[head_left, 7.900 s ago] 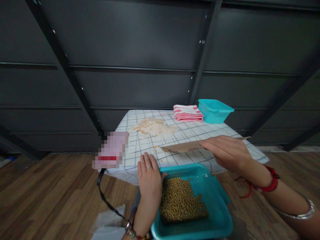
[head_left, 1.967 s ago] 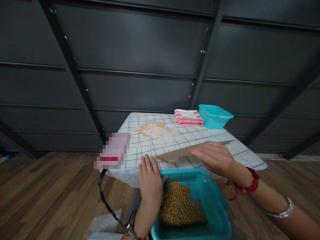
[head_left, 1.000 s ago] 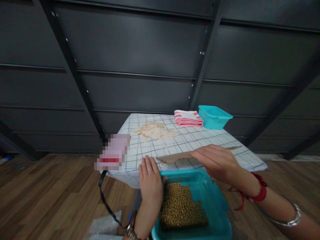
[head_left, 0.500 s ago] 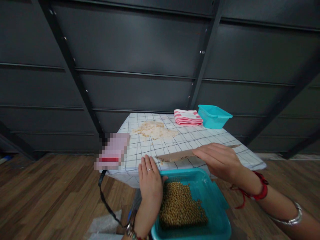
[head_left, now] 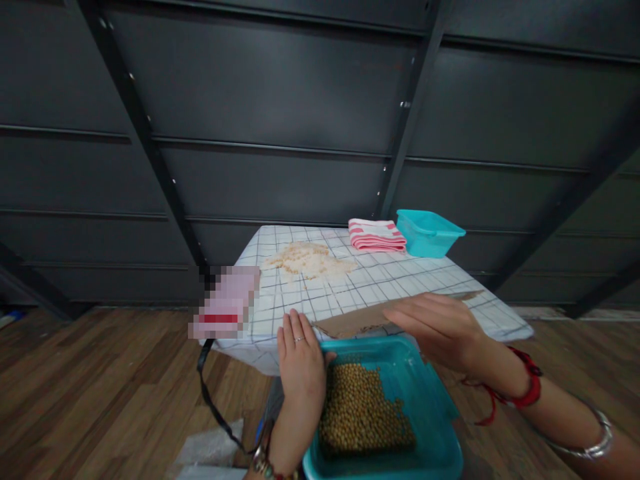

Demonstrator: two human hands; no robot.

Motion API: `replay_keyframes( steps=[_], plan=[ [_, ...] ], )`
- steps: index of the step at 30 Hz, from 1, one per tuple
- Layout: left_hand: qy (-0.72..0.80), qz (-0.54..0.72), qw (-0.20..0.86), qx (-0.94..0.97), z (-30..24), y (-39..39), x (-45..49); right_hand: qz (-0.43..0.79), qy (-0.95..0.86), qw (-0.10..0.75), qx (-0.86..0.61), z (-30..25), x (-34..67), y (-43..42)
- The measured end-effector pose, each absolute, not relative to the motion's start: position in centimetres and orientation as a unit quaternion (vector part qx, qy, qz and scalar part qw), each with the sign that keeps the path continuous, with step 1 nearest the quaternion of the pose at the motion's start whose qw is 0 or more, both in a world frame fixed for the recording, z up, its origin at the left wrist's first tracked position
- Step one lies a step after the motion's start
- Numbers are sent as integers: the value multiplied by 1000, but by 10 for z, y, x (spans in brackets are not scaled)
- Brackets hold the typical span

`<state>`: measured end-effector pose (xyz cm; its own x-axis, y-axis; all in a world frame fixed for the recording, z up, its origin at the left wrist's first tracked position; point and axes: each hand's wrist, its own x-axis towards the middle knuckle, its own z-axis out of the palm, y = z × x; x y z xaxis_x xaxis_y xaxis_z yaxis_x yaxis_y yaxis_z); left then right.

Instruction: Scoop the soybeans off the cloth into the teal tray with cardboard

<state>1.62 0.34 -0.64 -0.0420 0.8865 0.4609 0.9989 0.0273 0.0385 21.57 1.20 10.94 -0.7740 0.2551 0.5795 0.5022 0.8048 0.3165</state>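
My left hand [head_left: 301, 363] lies with its fingers stretched over the table's near edge, its thumb by the rim of a teal plastic basin [head_left: 434, 427]. Yellowish soybeans [head_left: 363, 413] fill the left part of that basin. My right hand [head_left: 440, 328] is closed over a strip of brown cardboard [head_left: 350, 321], which lies slanted along the near side of the table just behind the basin; its thumb is hidden. Farther back, a pale heap of flour-like powder with small yellowish bits [head_left: 310, 261] is spread on the checked tablecloth [head_left: 280, 300].
A folded pink-and-white towel [head_left: 376, 235] and a second teal basin [head_left: 431, 235] stand at the back right. To the left is a pixelated pink object [head_left: 227, 300] with a black strap [head_left: 210, 393]. Clear plastic [head_left: 213, 445] lies on the floor, and dark panels rise behind.
My right hand has moved slightly nearer to me, and the cardboard strip's near edge has come down toward the basin's rim. My left hand stays in place.
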Motion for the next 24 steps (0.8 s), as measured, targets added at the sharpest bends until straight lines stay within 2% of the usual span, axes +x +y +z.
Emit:
replay_keyframes(
  steps=[17,24],
  plan=[
    [-701,-157,160,-677,-7,4,16,-176,-925,276,-195,125,250,4],
    [-701,-177,145,-676,-8,4,17,-277,-891,284,-222,124,254,14]
  ],
)
